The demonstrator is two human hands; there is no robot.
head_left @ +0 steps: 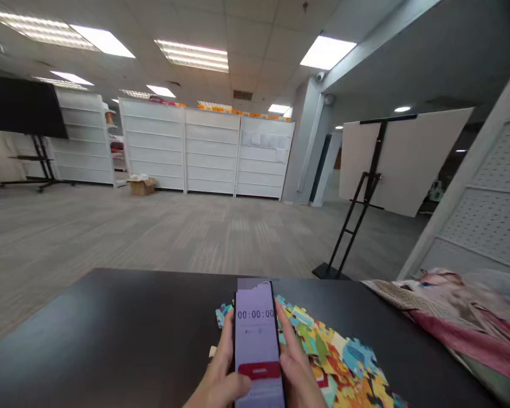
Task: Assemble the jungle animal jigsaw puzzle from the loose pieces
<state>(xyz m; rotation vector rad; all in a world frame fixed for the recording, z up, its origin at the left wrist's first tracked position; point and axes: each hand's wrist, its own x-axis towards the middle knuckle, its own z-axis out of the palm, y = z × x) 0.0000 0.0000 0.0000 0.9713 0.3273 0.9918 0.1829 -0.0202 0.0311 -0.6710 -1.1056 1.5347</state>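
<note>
A smartphone (257, 340) is held upright between my two hands above the table. Its screen reads 00:00:00 over a red button. My left hand (221, 371) grips the phone's left edge, its thumb lying across the lower screen just under the red button. Along the right edge, my right hand (296, 365) closes on the same phone. Behind and to the right of it spreads a heap of colourful jigsaw puzzle pieces (340, 362), partly hidden by the phone and my right hand.
The dark table (110, 334) spans the foreground. Crumpled fabric (471, 328) lies at its right side. Beyond stand a black easel with a board (365, 187), white shelving (208, 150), a cardboard box (141, 185) and a large screen on a stand (21, 107).
</note>
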